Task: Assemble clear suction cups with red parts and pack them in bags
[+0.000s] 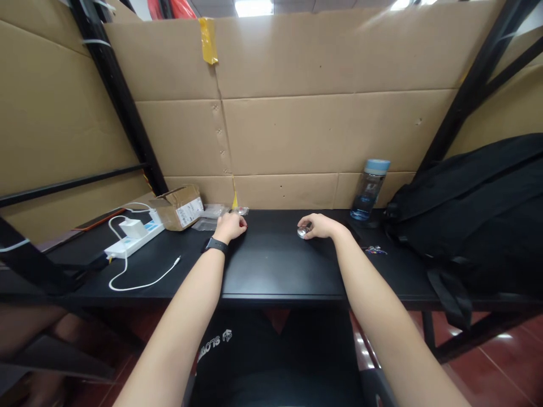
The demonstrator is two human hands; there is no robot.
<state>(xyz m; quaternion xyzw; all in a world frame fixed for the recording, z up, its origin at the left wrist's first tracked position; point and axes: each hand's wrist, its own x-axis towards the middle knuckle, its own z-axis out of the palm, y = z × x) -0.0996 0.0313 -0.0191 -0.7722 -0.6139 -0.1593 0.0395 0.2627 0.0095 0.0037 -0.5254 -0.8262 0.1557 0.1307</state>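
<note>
My right hand (pixel 320 225) is over the black desk (pixel 271 265), right of its middle. Its thumb and fingers close around a small round, shiny silver object (pixel 302 232), whose exact kind I cannot make out. My left hand (pixel 230 227), with a dark watch (pixel 215 245) on the wrist, rests on the desk with fingers curled. Anything inside those fingers is hidden. Just behind it lie clear plastic bags (pixel 207 217) and a small shiny packet (pixel 241 211).
An opened cardboard box (pixel 180 209) and a white power strip (pixel 136 240) with a white cable stand at the left. On the right are a blue-lidded water bottle (pixel 369 189), a small multicoloured item (pixel 374 250) and a black backpack (pixel 470 215). Cardboard panels (pixel 297 130) wall the back.
</note>
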